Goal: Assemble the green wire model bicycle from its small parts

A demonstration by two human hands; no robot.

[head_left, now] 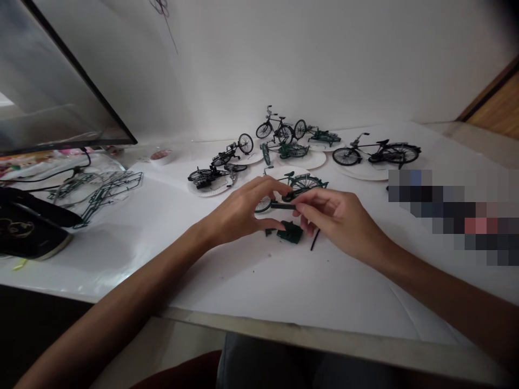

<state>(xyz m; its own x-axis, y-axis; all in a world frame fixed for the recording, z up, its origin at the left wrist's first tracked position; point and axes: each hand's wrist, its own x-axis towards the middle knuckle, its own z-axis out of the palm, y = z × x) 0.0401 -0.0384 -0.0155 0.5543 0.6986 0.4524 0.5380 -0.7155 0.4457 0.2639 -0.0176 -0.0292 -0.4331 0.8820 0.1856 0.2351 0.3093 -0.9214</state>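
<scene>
Between thumb and fingers, my right hand (330,216) pinches a small dark green strip-like part (283,205). My left hand (243,210) is held around the strip's other end, thumb and fingers apart, with a gap between them. Just below the hands a dark green block-like piece (290,232) lies on the white table. A thin black rod (315,240) rests beside my right fingertips. Behind my hands stands a green miniature bicycle (308,182) on a white plate, partly hidden by my fingers.
More miniature bicycles (377,153) stand or lie on plates toward the wall. At left are dark green part frames (101,194), a black pouch (32,221), a tape roll (161,156) and a screen (52,81). The table's front edge (284,324) runs below my arms.
</scene>
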